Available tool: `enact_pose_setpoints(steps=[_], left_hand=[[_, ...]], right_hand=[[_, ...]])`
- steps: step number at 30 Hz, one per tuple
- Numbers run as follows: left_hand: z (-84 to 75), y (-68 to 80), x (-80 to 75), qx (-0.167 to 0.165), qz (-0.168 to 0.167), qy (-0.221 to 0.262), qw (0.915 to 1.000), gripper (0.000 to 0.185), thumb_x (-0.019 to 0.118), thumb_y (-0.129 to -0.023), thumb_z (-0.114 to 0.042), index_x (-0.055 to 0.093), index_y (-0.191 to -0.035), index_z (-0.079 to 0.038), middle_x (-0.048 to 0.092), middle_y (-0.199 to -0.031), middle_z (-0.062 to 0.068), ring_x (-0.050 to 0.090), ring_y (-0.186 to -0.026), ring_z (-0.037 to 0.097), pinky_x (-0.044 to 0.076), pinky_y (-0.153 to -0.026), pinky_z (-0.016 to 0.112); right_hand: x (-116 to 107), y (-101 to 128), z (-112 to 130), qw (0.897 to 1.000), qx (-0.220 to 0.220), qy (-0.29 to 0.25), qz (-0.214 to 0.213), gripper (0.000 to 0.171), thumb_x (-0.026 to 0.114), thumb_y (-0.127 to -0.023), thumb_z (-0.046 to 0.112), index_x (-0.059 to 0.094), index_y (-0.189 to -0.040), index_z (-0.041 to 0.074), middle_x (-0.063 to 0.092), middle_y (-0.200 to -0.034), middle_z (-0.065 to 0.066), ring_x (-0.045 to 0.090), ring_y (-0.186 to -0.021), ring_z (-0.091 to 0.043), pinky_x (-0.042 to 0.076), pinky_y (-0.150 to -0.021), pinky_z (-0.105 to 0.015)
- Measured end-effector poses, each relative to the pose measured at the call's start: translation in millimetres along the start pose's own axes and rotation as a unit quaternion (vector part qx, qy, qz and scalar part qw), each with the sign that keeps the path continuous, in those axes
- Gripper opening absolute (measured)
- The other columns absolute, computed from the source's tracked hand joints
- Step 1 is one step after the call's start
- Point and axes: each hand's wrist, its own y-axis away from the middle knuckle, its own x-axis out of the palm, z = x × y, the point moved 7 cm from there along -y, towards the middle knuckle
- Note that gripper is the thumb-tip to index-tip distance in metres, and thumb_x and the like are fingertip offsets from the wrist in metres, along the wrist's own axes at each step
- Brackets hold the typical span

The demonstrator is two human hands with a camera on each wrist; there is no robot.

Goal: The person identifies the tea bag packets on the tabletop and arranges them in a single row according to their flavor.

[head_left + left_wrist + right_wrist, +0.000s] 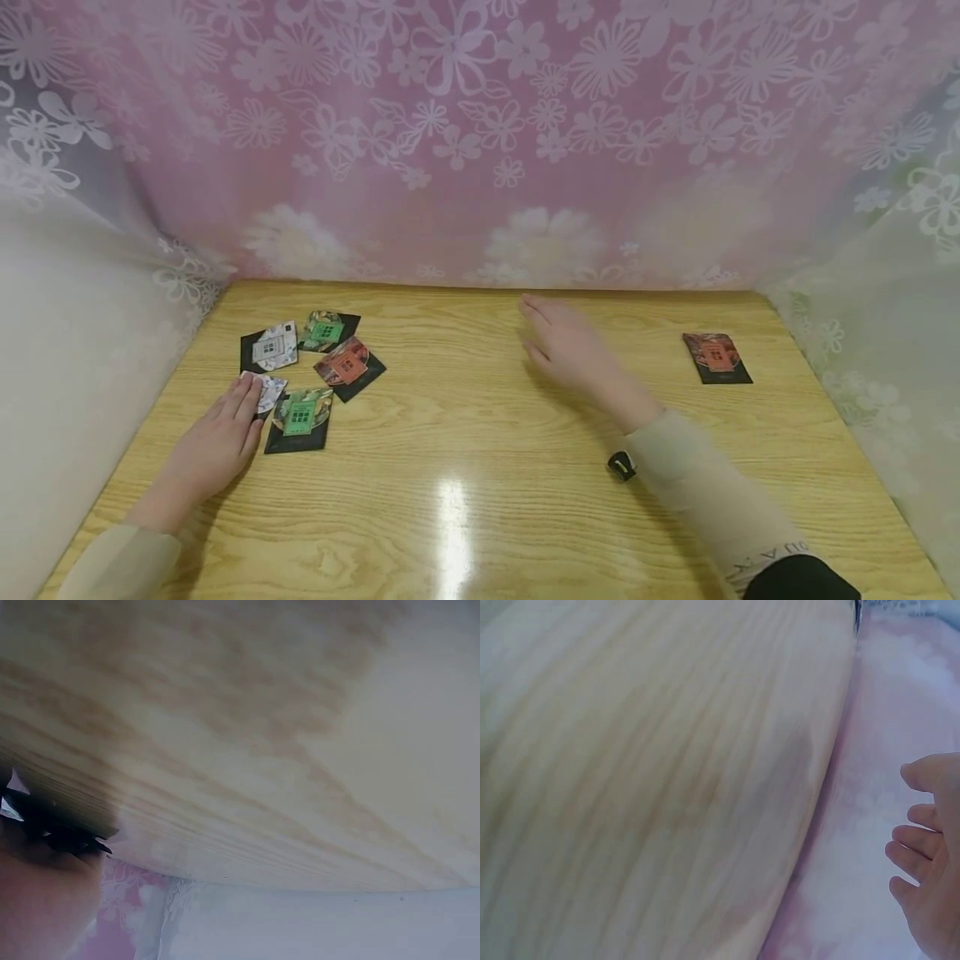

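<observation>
Covering a packet (271, 395), printed end forward, axis unclear, left hand (212, 443) lies straight-fingered; right hand (568, 346) relaxed.

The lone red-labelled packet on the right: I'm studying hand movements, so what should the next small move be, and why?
I'd probably move the right hand rightward, toward the lone red-labelled packet: that hand appears empty and is the nearer one, while the left hand rests on a white-patterned packet.

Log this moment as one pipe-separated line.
left hand: fingers on white-and-black sachet | right hand: empty, above wood-grain table | left cluster: five sachets, touched one included | right side: lone red-and-black sachet
</observation>
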Motion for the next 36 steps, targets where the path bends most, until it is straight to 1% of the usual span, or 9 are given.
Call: enact_pose_setpoints(steps=[4,9,14,16,22,26,30,36], left_hand=[[0.1,-0.5,-0.2,0.002,-0.003,-0.003,1.0000,0.063,0.047,-0.112,-0.018,0.025,-0.162,0.014,0.029,-0.167,0.038,0.027,-0.158,0.052,0.023,-0.134,0.058],[-0.2,-0.2,-0.2,0.003,-0.004,-0.002,1.0000,0.063,0.047,-0.112,-0.018,0.025,-0.162,0.014,0.029,-0.166,0.039,0.028,-0.157,0.053,0.021,-0.135,0.057],[0.5,-0.4,1.0,0.002,-0.002,0.000,1.0000,0.064,0.046,-0.112,-0.018,0.024,-0.163,0.014,0.027,-0.167,0.038,0.026,-0.159,0.052,0.018,-0.136,0.056],[0.9,-0.5,1.3,0.001,-0.002,-0.001,1.0000,0.064,0.047,-0.112,-0.018,0.024,-0.163,0.013,0.027,-0.167,0.038,0.026,-0.158,0.052,0.020,-0.136,0.057],[1.6,-0.3,0.5,0.004,-0.007,-0.006,1.0000,0.063,0.047,-0.112,-0.018,0.025,-0.162,0.014,0.029,-0.166,0.038,0.029,-0.157,0.053,0.021,-0.135,0.057],[2.6,0.2,0.8,0.004,-0.004,-0.005,1.0000,0.063,0.046,-0.112,-0.018,0.025,-0.162,0.014,0.029,-0.166,0.039,0.028,-0.157,0.053,0.020,-0.135,0.057],[3.7,-0.3,1.6,0.000,0.001,-0.002,1.0000,0.064,0.045,-0.113,-0.018,0.022,-0.163,0.013,0.027,-0.168,0.038,0.026,-0.158,0.052,0.019,-0.136,0.056],[2.7,-0.5,1.4,0.001,0.000,-0.001,1.0000,0.063,0.046,-0.113,-0.018,0.024,-0.163,0.013,0.027,-0.167,0.038,0.027,-0.158,0.052,0.017,-0.137,0.054]], right_hand=[[7.4,-14.2,19.2,1.000,-0.011,-0.009,0.000,0.065,0.060,-0.108,0.027,0.039,-0.161,-0.003,0.044,-0.167,-0.020,0.045,-0.153,-0.040,0.034,-0.132,-0.053],[13.5,-29.9,44.5,0.999,-0.031,-0.018,0.002,0.065,0.062,-0.108,0.026,0.040,-0.162,-0.001,0.045,-0.166,-0.020,0.045,-0.154,-0.038,0.034,-0.132,-0.052],[22.7,-44.0,66.5,0.998,-0.053,-0.012,0.010,0.067,0.062,-0.108,0.027,0.037,-0.164,0.000,0.043,-0.168,-0.018,0.043,-0.155,-0.036,0.032,-0.133,-0.050],[26.1,-49.3,74.8,0.998,-0.059,-0.012,0.012,0.067,0.061,-0.108,0.028,0.036,-0.164,0.000,0.042,-0.168,-0.018,0.043,-0.155,-0.036,0.032,-0.133,-0.050],[33.6,-65.3,102.9,0.996,-0.077,-0.024,0.028,0.066,0.061,-0.108,0.027,0.036,-0.164,0.002,0.041,-0.169,-0.017,0.041,-0.157,-0.034,0.031,-0.134,-0.049],[39.0,-75.3,122.8,0.994,-0.096,-0.027,0.040,0.065,0.059,-0.109,0.027,0.036,-0.165,0.003,0.039,-0.170,-0.016,0.039,-0.159,-0.033,0.029,-0.135,-0.049],[43.3,-84.5,141.6,0.992,-0.114,-0.010,0.051,0.064,0.056,-0.110,0.029,0.035,-0.165,0.004,0.039,-0.171,-0.014,0.039,-0.159,-0.031,0.029,-0.135,-0.047],[50.5,-95.4,164.9,0.989,-0.126,0.007,0.079,0.063,0.051,-0.111,0.031,0.033,-0.167,0.006,0.035,-0.173,-0.011,0.036,-0.161,-0.028,0.025,-0.137,-0.042]])
